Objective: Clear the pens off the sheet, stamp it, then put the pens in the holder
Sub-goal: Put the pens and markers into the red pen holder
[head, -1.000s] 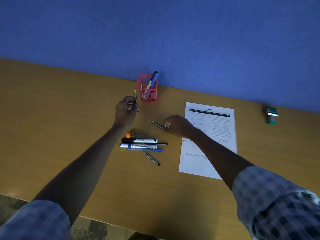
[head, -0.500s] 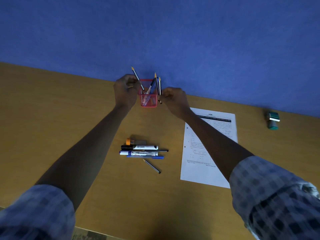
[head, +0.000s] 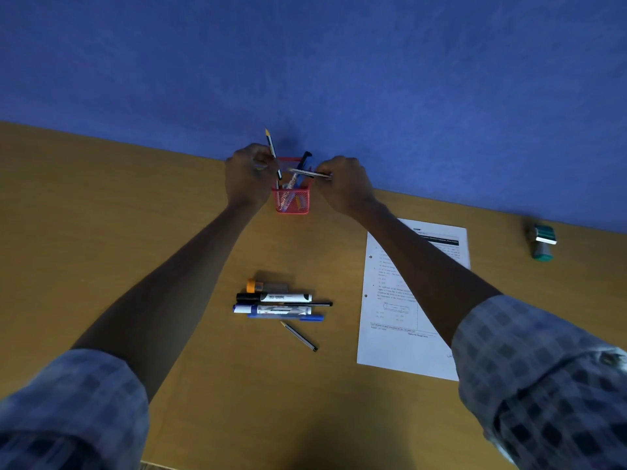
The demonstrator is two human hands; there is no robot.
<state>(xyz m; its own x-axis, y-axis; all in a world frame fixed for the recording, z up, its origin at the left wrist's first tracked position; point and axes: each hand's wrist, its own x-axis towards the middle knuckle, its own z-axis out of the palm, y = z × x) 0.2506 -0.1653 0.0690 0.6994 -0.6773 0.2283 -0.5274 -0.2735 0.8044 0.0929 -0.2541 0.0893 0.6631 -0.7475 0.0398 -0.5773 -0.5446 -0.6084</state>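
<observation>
A red mesh holder (head: 292,201) stands by the blue wall with a few markers inside. My left hand (head: 249,178) pinches a thin pencil (head: 272,149), upright, its lower end at the holder's left rim. My right hand (head: 346,183) grips thin pencils (head: 307,173) lying almost level above the holder's mouth. The printed sheet (head: 403,300) lies to the right, partly under my right forearm. A pile of markers and pens (head: 278,301) lies in the middle, with one loose pencil (head: 299,335) just below it.
A green stamp (head: 543,241) stands at the far right near the wall. The wooden table (head: 101,232) runs up to the blue wall. Its front edge shows at the bottom left.
Both hands rose from the table to the holder with their pencils. Since half a second ago, the right hand's pencils have tipped from upright to nearly level, and the left pencil has stood more upright.
</observation>
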